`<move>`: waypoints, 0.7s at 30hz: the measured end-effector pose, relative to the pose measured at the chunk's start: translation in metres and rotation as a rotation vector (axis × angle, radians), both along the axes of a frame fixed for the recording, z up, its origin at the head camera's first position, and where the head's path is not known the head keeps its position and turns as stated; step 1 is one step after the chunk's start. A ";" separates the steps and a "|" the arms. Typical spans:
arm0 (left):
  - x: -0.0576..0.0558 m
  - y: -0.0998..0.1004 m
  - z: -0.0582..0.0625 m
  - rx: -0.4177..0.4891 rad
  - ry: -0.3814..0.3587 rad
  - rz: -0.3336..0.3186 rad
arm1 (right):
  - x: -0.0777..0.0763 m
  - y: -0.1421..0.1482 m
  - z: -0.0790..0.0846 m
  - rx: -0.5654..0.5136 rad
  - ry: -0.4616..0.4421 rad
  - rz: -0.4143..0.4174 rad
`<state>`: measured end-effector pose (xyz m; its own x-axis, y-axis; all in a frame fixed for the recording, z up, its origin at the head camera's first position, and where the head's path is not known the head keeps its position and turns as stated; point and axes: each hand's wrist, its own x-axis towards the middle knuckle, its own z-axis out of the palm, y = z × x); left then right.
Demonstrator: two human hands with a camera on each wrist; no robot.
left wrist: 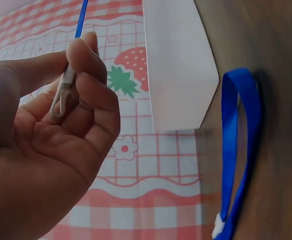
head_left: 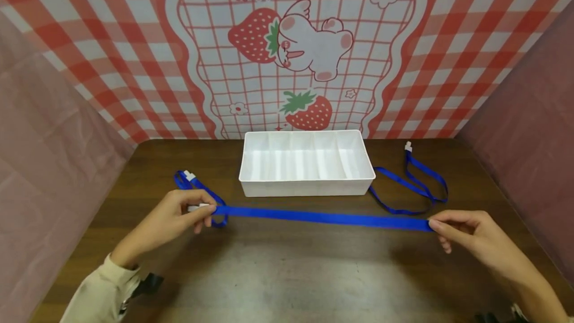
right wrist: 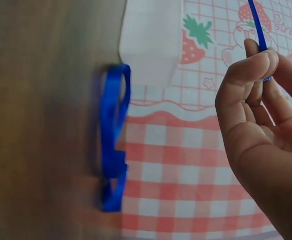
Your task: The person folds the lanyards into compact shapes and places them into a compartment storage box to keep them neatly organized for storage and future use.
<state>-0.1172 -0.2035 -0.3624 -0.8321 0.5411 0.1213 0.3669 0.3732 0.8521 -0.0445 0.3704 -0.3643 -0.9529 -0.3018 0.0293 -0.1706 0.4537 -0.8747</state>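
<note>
A blue lanyard (head_left: 314, 215) is stretched taut between both hands, above the table in front of the white box. My left hand (head_left: 186, 213) pinches its clip end between thumb and fingers; the white clip (left wrist: 62, 97) pokes into the palm in the left wrist view. At the other end, my right hand (head_left: 466, 231) pinches the folded strap, and a small blue tip (right wrist: 267, 78) shows below the fingertips in the right wrist view. Behind the left hand lies a second blue lanyard (head_left: 215, 196) with a white clip. Another blue lanyard (head_left: 423, 191) lies looped beyond the right hand.
A white box (head_left: 307, 188) with several compartments stands at the back middle of the brown wooden table (head_left: 287, 273). Behind it hangs a red-and-white checked cloth (head_left: 134, 54) with strawberry prints. Pinkish cloth walls (head_left: 529, 113) close off the sides.
</note>
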 end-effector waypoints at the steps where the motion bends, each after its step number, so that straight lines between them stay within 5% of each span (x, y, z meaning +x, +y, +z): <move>1: 0.001 -0.001 0.000 0.029 -0.024 -0.015 | 0.001 0.000 -0.002 -0.024 -0.016 -0.008; 5: 0.004 -0.008 0.002 0.192 -0.109 -0.113 | 0.002 -0.003 -0.011 -0.079 -0.037 -0.029; 13: 0.005 -0.017 0.003 0.670 -0.193 -0.462 | -0.003 -0.009 -0.020 -0.194 -0.069 0.020; 18: 0.005 -0.018 0.004 0.754 -0.225 -0.556 | -0.004 -0.007 -0.026 -0.419 -0.168 0.159; 21: 0.005 -0.020 0.005 0.780 -0.245 -0.575 | -0.007 -0.004 -0.030 -0.578 -0.202 0.316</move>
